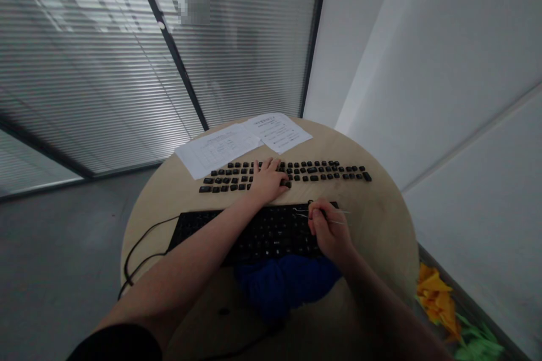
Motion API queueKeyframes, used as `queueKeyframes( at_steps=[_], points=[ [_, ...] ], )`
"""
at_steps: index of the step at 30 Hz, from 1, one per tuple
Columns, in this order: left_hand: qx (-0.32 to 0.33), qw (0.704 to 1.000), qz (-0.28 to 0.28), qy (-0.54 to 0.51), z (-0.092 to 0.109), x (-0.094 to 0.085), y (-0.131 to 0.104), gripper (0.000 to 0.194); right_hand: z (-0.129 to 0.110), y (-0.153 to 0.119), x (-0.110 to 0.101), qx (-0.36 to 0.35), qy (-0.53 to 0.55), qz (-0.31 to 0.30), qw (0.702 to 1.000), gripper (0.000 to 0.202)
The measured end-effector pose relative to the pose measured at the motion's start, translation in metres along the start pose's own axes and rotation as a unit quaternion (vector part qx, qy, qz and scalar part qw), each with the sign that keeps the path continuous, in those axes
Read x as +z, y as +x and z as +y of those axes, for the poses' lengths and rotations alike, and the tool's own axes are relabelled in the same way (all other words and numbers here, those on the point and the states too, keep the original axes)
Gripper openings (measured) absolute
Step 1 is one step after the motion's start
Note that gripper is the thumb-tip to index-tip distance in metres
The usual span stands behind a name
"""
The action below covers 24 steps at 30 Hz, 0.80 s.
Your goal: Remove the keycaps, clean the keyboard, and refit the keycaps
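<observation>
Loose black keycaps lie in long rows across the round table. My left hand rests on the middle of these rows, fingers spread, hiding some of the caps. Closer to me is a black keyboard, partly covered by my left forearm. Over the keyboard's right end, my right hand is closed around a wire keycap puller. Its thin metal wires stick out on both sides of the fist. A crumpled blue cloth lies against the keyboard's near edge.
Printed sheets overlap at the far side of the wooden round table. A black cable loops off the left edge. Glass panels with blinds stand behind, a white wall at right. Orange cloth lies low beside it.
</observation>
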State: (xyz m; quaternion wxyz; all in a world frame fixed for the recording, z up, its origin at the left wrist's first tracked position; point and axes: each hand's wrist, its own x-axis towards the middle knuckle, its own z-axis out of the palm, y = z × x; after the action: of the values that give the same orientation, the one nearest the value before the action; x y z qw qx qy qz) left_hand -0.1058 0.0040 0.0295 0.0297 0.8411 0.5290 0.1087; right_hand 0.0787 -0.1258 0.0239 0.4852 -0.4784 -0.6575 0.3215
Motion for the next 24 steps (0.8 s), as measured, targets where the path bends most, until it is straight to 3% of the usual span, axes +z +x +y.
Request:
queueKeyframes(
  at_steps=[3,6,9,12,15,20,24],
  points=[
    [-0.001,0.999,0.026,-0.024,-0.002,-0.020,-0.014,0.032,0.001,0.001,0.005,0.039,0.024,-0.006,0.999,0.022],
    [0.002,0.993,0.056,-0.100,-0.005,-0.042,-0.043,0.023,0.000,-0.002,0.018,0.093,0.044,-0.054,0.993,0.020],
    [-0.006,0.985,-0.004,-0.173,-0.006,-0.054,-0.080,0.012,-0.002,-0.008,0.035,0.119,0.055,-0.108,0.985,0.020],
    [-0.018,0.977,-0.069,-0.199,-0.006,-0.051,-0.112,0.014,-0.002,-0.012,0.046,0.120,0.043,-0.123,0.984,0.022],
    [-0.011,0.975,-0.094,-0.204,-0.005,-0.040,-0.130,0.018,0.001,-0.011,0.048,0.121,0.034,-0.115,0.985,0.022],
    [0.003,0.975,-0.100,-0.196,-0.002,-0.030,-0.135,0.019,0.005,-0.012,0.047,0.139,0.039,-0.098,0.985,0.024],
    [0.000,0.973,-0.094,-0.210,-0.003,-0.028,-0.135,0.017,0.003,-0.012,0.049,0.100,-0.010,-0.130,0.986,0.023]
  ],
)
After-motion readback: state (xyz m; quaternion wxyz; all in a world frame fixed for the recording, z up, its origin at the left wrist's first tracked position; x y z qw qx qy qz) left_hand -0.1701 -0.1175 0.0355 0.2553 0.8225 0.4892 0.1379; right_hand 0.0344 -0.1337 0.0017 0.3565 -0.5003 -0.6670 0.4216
